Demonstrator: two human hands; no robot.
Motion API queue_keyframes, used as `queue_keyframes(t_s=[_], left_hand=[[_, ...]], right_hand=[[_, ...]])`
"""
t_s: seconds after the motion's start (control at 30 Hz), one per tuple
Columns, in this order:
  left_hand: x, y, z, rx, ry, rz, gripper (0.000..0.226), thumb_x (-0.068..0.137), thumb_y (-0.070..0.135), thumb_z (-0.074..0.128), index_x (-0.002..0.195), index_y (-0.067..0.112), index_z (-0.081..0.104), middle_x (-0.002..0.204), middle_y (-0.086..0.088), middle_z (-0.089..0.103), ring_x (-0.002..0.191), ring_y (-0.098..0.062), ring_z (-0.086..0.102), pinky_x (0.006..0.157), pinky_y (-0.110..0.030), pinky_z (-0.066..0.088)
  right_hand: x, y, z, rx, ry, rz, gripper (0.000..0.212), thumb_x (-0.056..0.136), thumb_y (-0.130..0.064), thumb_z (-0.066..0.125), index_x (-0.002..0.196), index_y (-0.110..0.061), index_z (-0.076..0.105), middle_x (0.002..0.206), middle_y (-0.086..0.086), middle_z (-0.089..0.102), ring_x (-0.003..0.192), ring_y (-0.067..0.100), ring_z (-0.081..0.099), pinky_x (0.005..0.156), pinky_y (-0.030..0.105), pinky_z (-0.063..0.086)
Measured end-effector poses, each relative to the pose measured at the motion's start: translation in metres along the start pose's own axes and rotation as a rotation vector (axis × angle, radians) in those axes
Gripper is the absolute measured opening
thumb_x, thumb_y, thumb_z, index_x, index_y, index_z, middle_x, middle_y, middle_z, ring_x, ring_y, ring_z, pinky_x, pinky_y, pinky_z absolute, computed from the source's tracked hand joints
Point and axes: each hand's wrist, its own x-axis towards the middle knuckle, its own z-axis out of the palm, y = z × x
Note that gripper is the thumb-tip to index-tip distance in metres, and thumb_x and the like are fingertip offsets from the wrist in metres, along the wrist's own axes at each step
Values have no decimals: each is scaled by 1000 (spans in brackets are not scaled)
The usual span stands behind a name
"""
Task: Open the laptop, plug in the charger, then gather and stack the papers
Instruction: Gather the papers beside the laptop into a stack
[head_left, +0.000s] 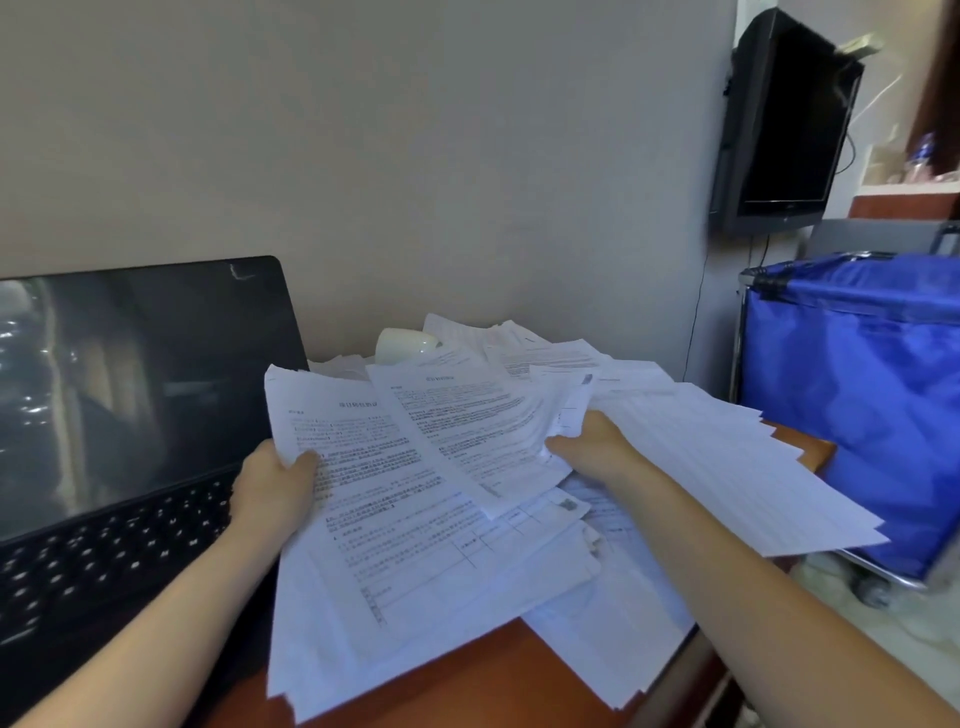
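On the right half of a reddish-brown wooden desk (467, 686) lies one loose, fanned heap of printed papers (441, 519), too many and too overlapped to count; some hang over the near and right edges. Two hands are on it. The left hand (275, 493) pinches the heap's left edge, thumb on top and the other fingers hidden beneath. The right hand (592, 447) grips sheets nearer the middle, thumb pointing left over the top page; its other fingers are buried among the pages, so I cannot tell how they lie. One open laptop (130, 415) stands to the left, its dark display reflecting. One white cup-like object (402, 345) lies far behind the heap against a plain beige wall (363, 156). Far right hangs one black monitor (784, 130); below it stands one blue fabric cart (857, 389).
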Motion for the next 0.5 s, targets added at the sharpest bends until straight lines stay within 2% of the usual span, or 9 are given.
queue_keyframes(t_s=[0.07, 0.17, 0.23, 0.27, 0.33, 0.37, 0.43, 0.5], left_hand=[[0, 0, 0, 7, 3, 10, 21, 93, 16, 51, 110, 8, 60, 113, -11, 64, 97, -32, 60, 89, -46, 49], [3, -1, -1, 8, 6, 13, 19, 93, 16, 51, 108, 9, 60, 110, -10, 64, 97, -31, 61, 89, -47, 49], [4, -2, -1, 6, 8, 9, 14, 93, 16, 51, 103, 12, 59, 105, -7, 63, 95, -31, 61, 89, -46, 50], [5, -3, -1, 5, 9, 9, 12, 93, 16, 51, 102, 13, 58, 103, -6, 62, 95, -31, 61, 88, -46, 50], [5, -4, 0, 5, 10, 14, 15, 93, 16, 50, 105, 11, 59, 100, -3, 60, 93, -29, 60, 88, -44, 50], [6, -5, 0, 9, 12, 19, 17, 93, 16, 50, 106, 10, 60, 100, -2, 60, 92, -28, 60, 87, -43, 49], [7, -5, 0, 12, 15, 26, 16, 93, 16, 50, 105, 12, 60, 100, -2, 60, 92, -28, 60, 88, -44, 49], [9, -6, 0, 15, 16, 30, 14, 93, 18, 50, 104, 13, 59, 99, -1, 60, 93, -29, 60, 89, -47, 49]], right_hand=[[1, -6, 12, 46, -77, 2, 31, 87, -8, 54, 115, 4, 56, 122, 29, 57, 100, 34, 62, 95, 54, 47], [2, -17, 28, 112, -142, -34, 22, 86, -6, 61, 109, -8, 62, 127, 30, 52, 118, 47, 50, 98, 62, 38], [4, -21, 32, 115, -180, -45, 18, 83, -10, 66, 101, -15, 65, 127, 28, 54, 120, 45, 47, 99, 60, 39], [5, -20, 31, 116, -199, -53, 20, 82, -12, 68, 102, -12, 66, 123, 27, 58, 115, 41, 54, 95, 56, 45], [12, -15, 23, 172, -212, -85, 30, 81, -19, 71, 109, -11, 67, 111, 15, 69, 92, 22, 70, 83, 41, 56], [16, -11, 19, 227, -181, -113, 36, 77, -24, 73, 111, -14, 67, 110, 8, 70, 91, 16, 70, 86, 37, 55], [28, -5, 9, 202, 13, -121, 59, 69, -30, 76, 123, -17, 55, 123, 4, 63, 108, 20, 62, 98, 41, 47], [38, -2, 1, -43, 158, -83, 76, 76, -25, 73, 141, -17, 36, 137, 7, 47, 125, 26, 46, 103, 39, 40]])
